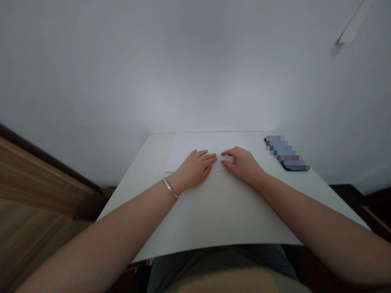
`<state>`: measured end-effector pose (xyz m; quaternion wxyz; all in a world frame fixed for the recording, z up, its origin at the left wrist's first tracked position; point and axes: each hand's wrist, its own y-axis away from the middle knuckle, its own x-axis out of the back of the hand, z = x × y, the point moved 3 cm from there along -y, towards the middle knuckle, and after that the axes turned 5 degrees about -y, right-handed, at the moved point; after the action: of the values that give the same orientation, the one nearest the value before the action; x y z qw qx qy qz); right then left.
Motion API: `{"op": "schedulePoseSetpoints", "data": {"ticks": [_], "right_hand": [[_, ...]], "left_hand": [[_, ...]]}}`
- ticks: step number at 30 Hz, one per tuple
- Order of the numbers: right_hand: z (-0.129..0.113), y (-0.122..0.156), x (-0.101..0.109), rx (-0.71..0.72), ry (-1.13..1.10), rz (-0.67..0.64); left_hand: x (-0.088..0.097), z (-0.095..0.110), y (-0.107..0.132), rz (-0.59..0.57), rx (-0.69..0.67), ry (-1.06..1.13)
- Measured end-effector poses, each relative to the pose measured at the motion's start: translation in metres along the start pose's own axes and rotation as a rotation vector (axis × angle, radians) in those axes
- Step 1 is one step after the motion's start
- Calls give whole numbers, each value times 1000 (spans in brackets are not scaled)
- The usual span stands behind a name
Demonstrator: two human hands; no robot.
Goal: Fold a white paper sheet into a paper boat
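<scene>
A white sheet of paper lies on the white table, near the far edge by the wall. My left hand rests flat on the paper's near edge, fingers stretched out and together, a silver bangle on the wrist. My right hand is beside it on the same edge, its thumb and forefinger curled towards each other and pressed onto the paper. The fingertips of the two hands almost meet.
A dark phone lies on the table to the right of the paper, its screen blurred. A white wall rises right behind the table. Wooden floor shows at the left.
</scene>
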<state>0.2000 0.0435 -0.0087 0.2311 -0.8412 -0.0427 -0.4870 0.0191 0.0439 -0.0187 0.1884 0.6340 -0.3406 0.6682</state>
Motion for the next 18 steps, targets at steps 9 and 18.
{"op": "schedulePoseSetpoints", "data": {"ticks": [9, 18], "right_hand": [[-11, 6, -3, -3, 169, 20], [17, -1, 0, -179, 200, -81]], "left_hand": [[-5, -3, -1, -56, -4, 3], [-2, -2, -2, -98, -2, 19]]}}
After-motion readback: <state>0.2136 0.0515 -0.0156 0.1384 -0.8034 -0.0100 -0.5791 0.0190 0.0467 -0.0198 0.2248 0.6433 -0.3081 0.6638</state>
